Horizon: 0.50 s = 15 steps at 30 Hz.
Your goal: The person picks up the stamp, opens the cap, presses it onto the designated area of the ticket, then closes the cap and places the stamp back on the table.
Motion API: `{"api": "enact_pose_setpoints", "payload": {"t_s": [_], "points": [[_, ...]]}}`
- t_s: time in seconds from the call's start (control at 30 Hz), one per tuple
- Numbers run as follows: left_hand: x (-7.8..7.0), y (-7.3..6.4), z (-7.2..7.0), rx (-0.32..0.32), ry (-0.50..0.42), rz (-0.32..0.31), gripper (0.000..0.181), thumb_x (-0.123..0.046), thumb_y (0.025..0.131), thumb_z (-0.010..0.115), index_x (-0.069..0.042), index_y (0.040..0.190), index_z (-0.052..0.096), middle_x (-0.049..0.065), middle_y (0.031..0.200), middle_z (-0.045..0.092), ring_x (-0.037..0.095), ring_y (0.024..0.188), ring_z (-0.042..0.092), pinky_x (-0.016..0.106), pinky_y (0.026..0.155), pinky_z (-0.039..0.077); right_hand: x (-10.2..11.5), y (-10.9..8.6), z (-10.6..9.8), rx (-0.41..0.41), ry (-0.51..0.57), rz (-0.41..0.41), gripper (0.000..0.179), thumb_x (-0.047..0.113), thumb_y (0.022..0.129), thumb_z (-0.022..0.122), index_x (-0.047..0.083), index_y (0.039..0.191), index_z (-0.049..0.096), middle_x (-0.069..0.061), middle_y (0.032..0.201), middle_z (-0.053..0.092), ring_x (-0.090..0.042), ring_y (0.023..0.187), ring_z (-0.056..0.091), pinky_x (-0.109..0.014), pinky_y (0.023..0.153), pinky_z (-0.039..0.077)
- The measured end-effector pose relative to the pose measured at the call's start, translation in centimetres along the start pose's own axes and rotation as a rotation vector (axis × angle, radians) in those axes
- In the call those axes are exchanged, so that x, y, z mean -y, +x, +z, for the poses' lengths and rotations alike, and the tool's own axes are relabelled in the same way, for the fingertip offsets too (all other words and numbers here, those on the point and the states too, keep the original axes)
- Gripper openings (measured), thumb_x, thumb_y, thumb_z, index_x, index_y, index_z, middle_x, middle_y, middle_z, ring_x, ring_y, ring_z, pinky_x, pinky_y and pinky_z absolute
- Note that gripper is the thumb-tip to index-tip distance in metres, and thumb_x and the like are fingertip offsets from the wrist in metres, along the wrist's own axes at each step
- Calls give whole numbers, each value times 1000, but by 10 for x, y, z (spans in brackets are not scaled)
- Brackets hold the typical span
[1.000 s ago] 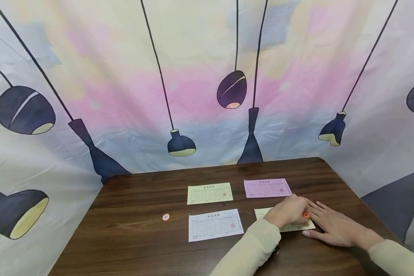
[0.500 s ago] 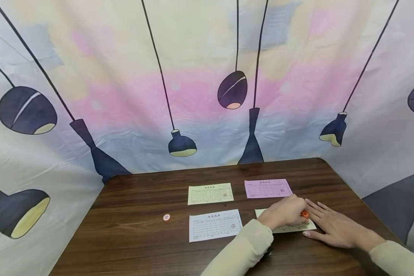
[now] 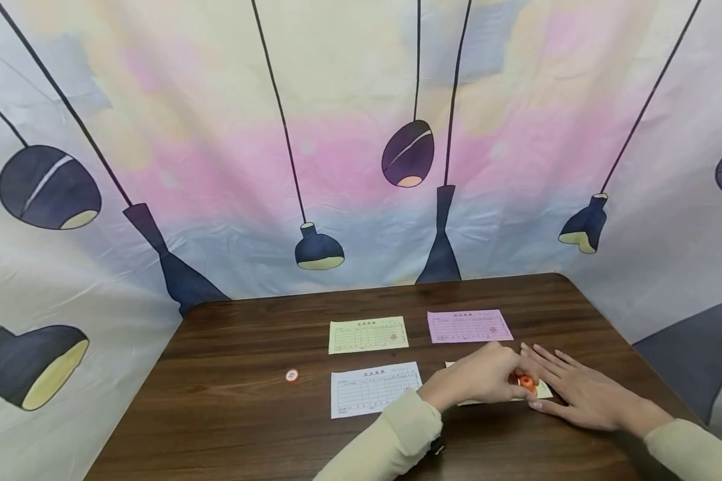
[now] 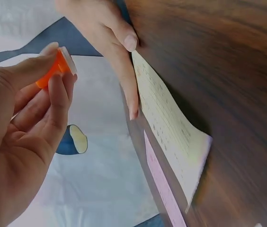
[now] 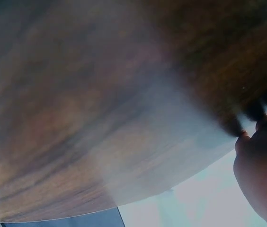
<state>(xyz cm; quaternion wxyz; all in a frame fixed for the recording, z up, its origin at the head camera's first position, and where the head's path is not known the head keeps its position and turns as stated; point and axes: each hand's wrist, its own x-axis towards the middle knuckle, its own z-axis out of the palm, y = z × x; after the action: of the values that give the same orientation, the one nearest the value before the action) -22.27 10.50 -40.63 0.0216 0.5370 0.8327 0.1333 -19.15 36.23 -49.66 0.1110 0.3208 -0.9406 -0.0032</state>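
Observation:
My left hand (image 3: pixel 481 375) pinches a small orange stamp (image 4: pixel 53 71) between thumb and fingers. In the left wrist view its white-rimmed end is raised off the paper. Below it lies a pale yellow printed slip (image 4: pixel 166 118), partly covered by the left hand in the head view; its near edge curls up in the left wrist view. My right hand (image 3: pixel 589 394) rests on the table with fingers stretched, thumb and fingertips at the slip's right edge. The right wrist view is blurred and shows only part of that hand (image 5: pixel 261 165).
A white slip (image 3: pixel 367 394), a green-yellow slip (image 3: pixel 361 337) and a pink slip (image 3: pixel 466 327) lie flat, with red marks on their right sides. A small round white disc with an orange rim (image 3: pixel 291 375) sits to the left on the brown table (image 3: pixel 216 414). A printed curtain hangs behind.
My left hand has shifted left and turned, bringing the orange stamp slightly left and up from the yellow slip. The right hand stays in place.

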Motion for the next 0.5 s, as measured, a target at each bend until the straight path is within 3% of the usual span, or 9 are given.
{"api": "enact_pose_setpoints", "payload": {"t_s": [0.3, 0.5], "points": [[9, -42, -8, 3, -291, -30, 16, -32, 98, 76, -22, 110, 79, -18, 93, 76, -21, 76, 57, 0, 74, 47, 1, -1, -5, 33, 65, 39, 81, 57, 102, 61, 13, 165, 35, -14, 165, 45, 20, 151, -16, -3, 117, -18], [13, -63, -12, -8, -339, -25, 15, -29, 98, 76, -19, 109, 79, -14, 94, 78, -22, 77, 58, 1, 75, 49, 1, 1, -3, 3, 76, 27, 84, 57, 101, 63, 14, 166, 32, -11, 168, 42, 19, 153, -13, -2, 117, -16]]}}
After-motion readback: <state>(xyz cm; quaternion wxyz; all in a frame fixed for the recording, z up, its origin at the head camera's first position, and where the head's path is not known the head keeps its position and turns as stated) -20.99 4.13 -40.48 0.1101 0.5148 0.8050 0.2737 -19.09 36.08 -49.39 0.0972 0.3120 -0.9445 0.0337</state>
